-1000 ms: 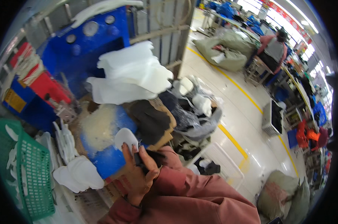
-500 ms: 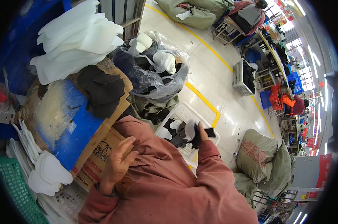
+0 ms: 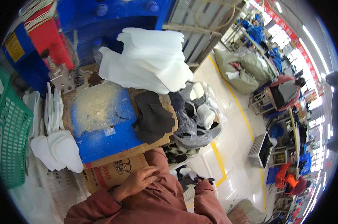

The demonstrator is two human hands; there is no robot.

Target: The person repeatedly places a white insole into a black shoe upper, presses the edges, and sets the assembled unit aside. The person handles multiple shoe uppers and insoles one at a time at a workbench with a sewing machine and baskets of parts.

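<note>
My left hand [image 3: 138,182] is over my lap, fingers stretched out and holding nothing. Low on the right, my right hand [image 3: 204,182] is partly hidden by its sleeve and closed on a dark flat piece [image 3: 210,179]. It is over a white plastic basket [image 3: 203,163] containing black and white cut pieces. Ahead of me is a blue work surface [image 3: 98,143] with pale dust on it. A stack of dark grey cut pieces [image 3: 153,117] lies at its right, and a tall stack of white shaped sheets [image 3: 146,61] stands behind.
White pieces [image 3: 59,151] are stacked at the left beside a green basket [image 3: 13,130]. A cardboard box [image 3: 115,170] stands below the work surface. To the right is a clear plastic bag [image 3: 193,136] of pieces; beyond it, yellow floor lines [image 3: 218,158] and a grey crate [image 3: 257,151].
The view has swung left and up, bringing more of the work surface in. My right hand remains at the basket with a dark piece. My left hand's fingers are closer together.
</note>
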